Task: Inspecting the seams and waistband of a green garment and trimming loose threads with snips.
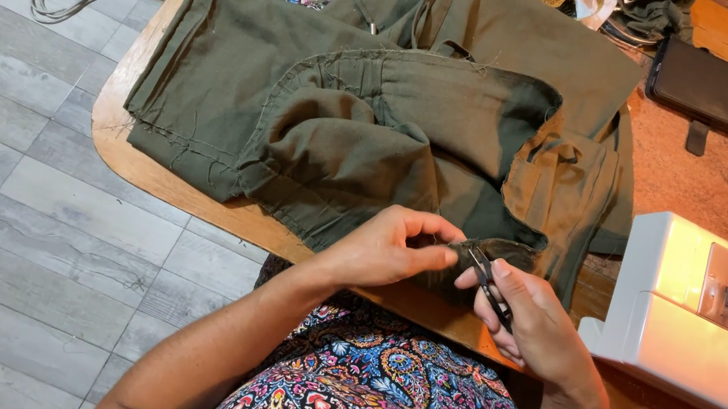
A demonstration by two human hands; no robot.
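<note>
left hand (386, 249) pinching olive garment (376, 129) edge | right hand (532, 321) closed on thread snips (488, 283) | cloth soft, limp; grip near seam

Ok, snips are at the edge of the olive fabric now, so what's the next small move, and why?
Probably close the thread snips on whatever stray thread sits at that pinched edge. The left hand pinches the olive garment taut at its dark corner, and the right hand holds the snips with their tips right beside that pinch. The thread itself is too fine to see, so check first.
</note>
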